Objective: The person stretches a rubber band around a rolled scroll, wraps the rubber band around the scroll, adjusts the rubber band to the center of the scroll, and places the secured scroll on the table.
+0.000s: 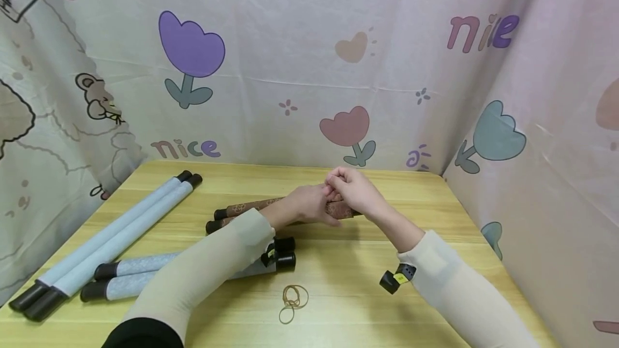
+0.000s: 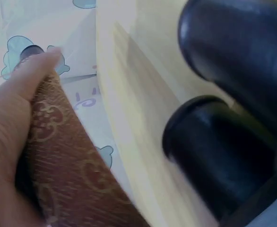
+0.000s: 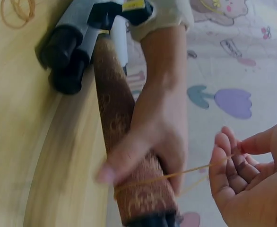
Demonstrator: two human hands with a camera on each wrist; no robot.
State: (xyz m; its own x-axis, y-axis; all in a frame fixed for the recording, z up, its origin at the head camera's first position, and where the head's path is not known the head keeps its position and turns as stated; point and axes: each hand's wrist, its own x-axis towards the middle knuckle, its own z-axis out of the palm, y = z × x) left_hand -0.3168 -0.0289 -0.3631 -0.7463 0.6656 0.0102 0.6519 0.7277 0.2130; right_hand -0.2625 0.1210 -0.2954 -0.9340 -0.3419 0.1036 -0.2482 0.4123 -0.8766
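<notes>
A curtain printed with tulips hung behind the yellow wood-grain table, where we saw a long pair of pale blue rolls at the left and a shorter blue pair partly hidden by the person's left sleeve. Beyond that pair, two brown patterned rolls sat side by side within the grasp of the left hand, whose thumb crossed one side near a black-capped end; its other fingers were largely hidden from us. The right hand, fingers curled and just apart from the rolls, pinched a stretched rubber band looped around the brown patterned rolls. Nearest us, loose rubber bands lay tangled on the wood.
</notes>
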